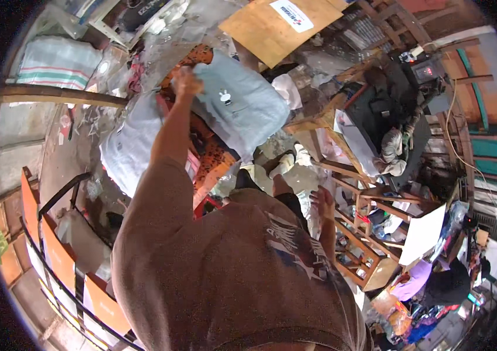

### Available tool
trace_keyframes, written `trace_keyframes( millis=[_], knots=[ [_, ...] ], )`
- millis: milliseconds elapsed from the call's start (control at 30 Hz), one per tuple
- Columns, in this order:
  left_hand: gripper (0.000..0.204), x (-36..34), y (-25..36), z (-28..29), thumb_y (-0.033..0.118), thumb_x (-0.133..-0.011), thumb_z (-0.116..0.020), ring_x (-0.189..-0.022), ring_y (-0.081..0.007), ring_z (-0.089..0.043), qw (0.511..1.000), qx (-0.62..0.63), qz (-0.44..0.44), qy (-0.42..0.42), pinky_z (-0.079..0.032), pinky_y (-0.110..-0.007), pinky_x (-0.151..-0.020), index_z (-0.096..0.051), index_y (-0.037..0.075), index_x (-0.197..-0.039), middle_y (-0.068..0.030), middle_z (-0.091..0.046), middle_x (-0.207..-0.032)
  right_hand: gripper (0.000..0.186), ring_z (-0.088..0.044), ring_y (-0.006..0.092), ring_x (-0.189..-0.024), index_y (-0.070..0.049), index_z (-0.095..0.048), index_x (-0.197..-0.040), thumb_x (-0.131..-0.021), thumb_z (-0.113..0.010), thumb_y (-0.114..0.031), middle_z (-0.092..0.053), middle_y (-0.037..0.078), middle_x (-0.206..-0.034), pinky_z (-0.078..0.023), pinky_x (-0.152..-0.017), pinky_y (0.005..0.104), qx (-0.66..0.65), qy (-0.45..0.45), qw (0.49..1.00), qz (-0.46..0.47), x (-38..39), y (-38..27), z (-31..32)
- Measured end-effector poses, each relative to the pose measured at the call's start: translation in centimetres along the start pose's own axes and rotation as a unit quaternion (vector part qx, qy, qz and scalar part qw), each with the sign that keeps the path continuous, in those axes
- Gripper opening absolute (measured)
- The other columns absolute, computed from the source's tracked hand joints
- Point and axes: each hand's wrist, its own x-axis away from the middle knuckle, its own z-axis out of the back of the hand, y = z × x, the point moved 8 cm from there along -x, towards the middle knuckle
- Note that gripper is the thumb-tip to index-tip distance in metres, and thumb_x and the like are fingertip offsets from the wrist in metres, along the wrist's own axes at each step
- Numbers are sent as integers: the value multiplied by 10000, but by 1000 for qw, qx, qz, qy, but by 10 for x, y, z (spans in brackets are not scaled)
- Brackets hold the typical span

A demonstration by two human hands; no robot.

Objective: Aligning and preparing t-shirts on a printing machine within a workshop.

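Note:
A light blue-grey cloth with a small white rabbit print lies on an orange and black patterned cover in front of me. My left hand is reached out at the far left edge of that cloth; motion smears its fingers, so its grip does not show. A second pale blue-grey cloth hangs or lies to the left of my left arm. Lower down on the right, my right hand is held beside my body, fingers apart and holding nothing.
Beyond the cloth is a brown cardboard sheet with a white label. To the right stands a wooden frame beside a black bag. Orange chairs are at left; piled clothes lie at lower right. A wooden beam crosses the upper left.

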Motion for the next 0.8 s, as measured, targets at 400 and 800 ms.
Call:
trace_keyframes(
  millis=[400, 800],
  knots=[
    [698, 115, 164, 110, 404, -820, -673, -1424, -390, -284, 956, 278, -82, -52, -321, -502, -1130, -471, 123, -1426, -197, -338, -1520, 373, -648, 231, -824, -79, -610, -1174, -961, -553, -380, -684, 115, -1010, -510, -686, 380, 167, 30, 979, -116, 27, 192, 58],
    [503, 231, 182, 125, 112, -862, -635, -1377, -351, -366, 908, 313, -278, -1, -341, -513, -1108, -520, 104, -1352, -147, -371, -1502, 366, -643, 234, -789, -55, -636, -1163, -968, -560, -355, -696, 107, -964, -505, -690, 370, 196, -55, 972, 117, -64, 193, 43]
  ],
)
